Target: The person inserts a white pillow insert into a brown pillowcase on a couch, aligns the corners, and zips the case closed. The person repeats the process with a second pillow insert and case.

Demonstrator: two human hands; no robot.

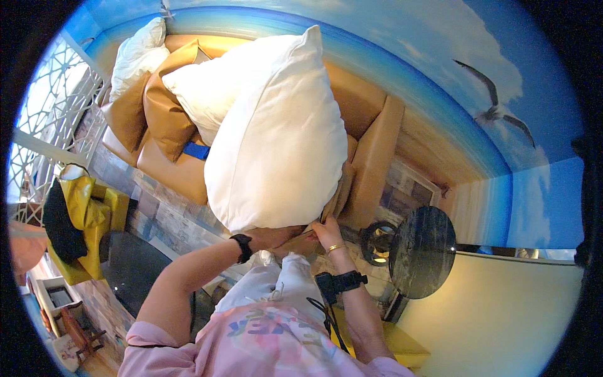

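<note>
A large white pillow (282,155) stands tilted before me, its lower part inside a tan cushion cover (301,244). My left hand (273,237) is at the pillow's bottom edge; its fingers are hidden under the pillow and cover. My right hand (325,234) pinches the edge of the cover at the pillow's lower right corner. Behind the large pillow, another white pillow (207,89) rests on the tan leather sofa (176,179). Tan leather cushions (165,113) lean at the sofa's left, and a small blue item (196,151) lies beside them.
At the right are a round dark tabletop (424,252) and a black ring-shaped object (379,242). A dark glossy table (134,271) stands at the left, near a yellow chair (118,207) with a yellow and black bag (70,212). A white lattice screen (56,89) stands farther left.
</note>
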